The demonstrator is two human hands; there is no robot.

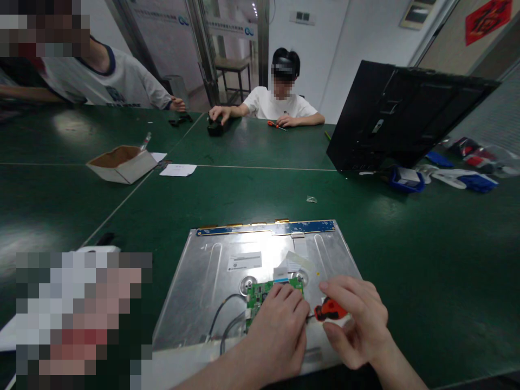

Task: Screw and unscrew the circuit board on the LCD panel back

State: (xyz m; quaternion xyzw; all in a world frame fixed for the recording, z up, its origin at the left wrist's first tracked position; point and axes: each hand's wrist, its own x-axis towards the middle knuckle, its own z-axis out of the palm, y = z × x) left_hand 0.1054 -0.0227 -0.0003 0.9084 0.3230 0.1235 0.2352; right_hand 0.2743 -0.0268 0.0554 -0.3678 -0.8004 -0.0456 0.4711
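A flat metal-backed display panel [211, 271] lies in front of me, with a blue circuit strip [260, 228] along its far edge. On it sits a green circuit board [255, 292], partly covered by my left hand [282, 325]. That hand's fingers are curled together over the board; whatever is under them is hidden. My right hand [359, 319] has its thumb and fingers around the red and black handle of a screwdriver [330, 310]. The screwdriver lies nearly level, its shaft pointing left, and its tip is hidden behind my left hand. Dark cables [227, 306] run left of the board.
A large black panel [406, 114] stands tilted at the back right, beside a blue bin [406, 180] and gloves [463, 177]. An open box [125, 167] and paper [179, 170] lie left. Two people sit across the green table [252, 189]; a blurred patch covers the lower left.
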